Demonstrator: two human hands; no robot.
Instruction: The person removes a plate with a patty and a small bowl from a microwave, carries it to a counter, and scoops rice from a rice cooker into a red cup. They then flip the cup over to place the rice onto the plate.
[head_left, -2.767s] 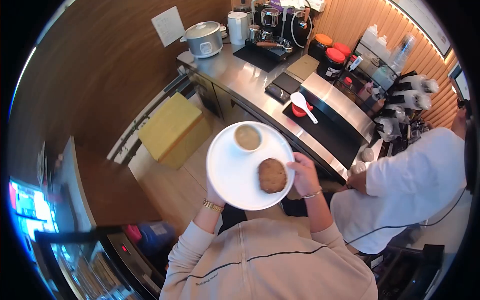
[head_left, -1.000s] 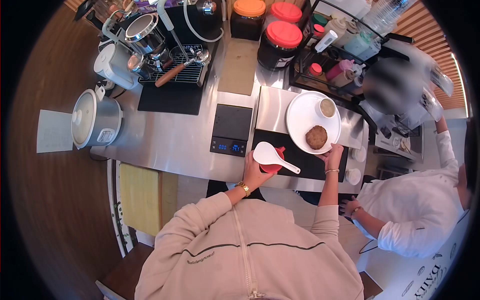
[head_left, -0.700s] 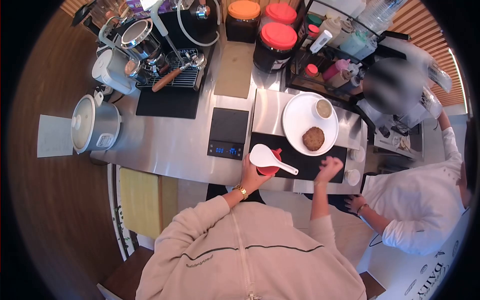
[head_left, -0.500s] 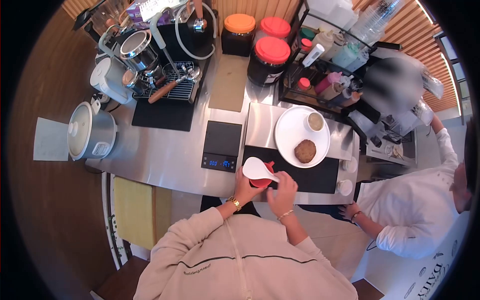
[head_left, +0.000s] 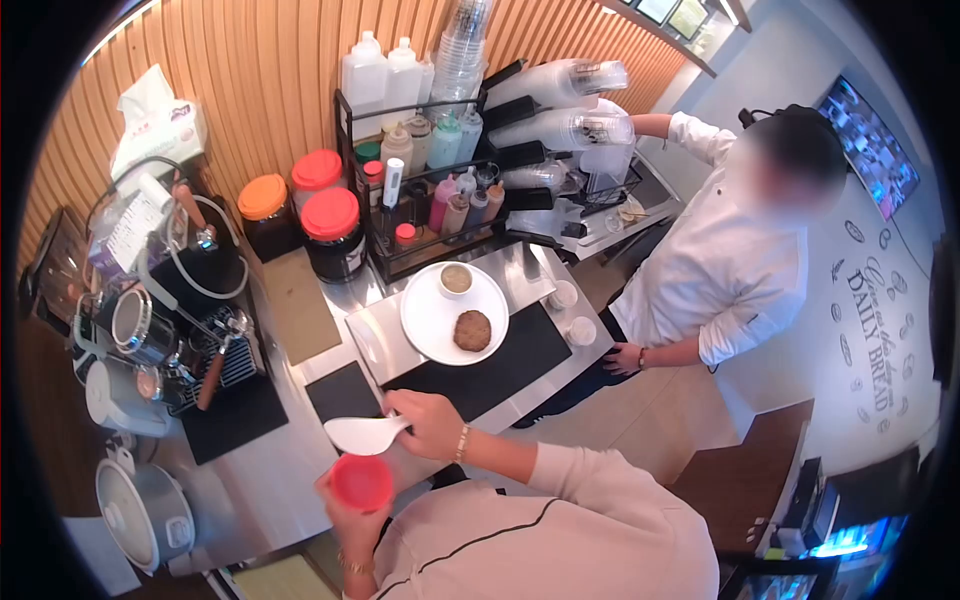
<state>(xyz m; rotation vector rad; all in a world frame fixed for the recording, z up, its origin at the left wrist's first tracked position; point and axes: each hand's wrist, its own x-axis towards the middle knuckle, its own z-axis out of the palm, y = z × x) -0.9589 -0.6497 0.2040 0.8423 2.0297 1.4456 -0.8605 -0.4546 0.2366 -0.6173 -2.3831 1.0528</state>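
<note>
My left hand (head_left: 348, 522) is wrapped round a red cup (head_left: 362, 484), whose opening faces up toward me. In my right hand (head_left: 432, 426) is the handle of a white rice paddle (head_left: 362, 434); its wide blade points left, just beyond the cup's rim. Both are near the counter's front edge. A dark kitchen scale (head_left: 340, 392) lies partly hidden behind the paddle. Farther back, a round white plate (head_left: 420, 330) carries a brown patty (head_left: 472, 330) and a small white bowl (head_left: 456, 279) with pale contents.
A black mat (head_left: 500, 365) lies in front of the plate. A rice cooker (head_left: 150, 520) and espresso machine (head_left: 150, 330) stand left. Red-lidded jars (head_left: 332, 235) and a bottle rack (head_left: 430, 225) line the back. A co-worker (head_left: 715, 240) in white stands right, one hand at the cup holders.
My view has swung to the right. The paddle was over the red cup and is now beside it. The co-worker stands fully in view.
</note>
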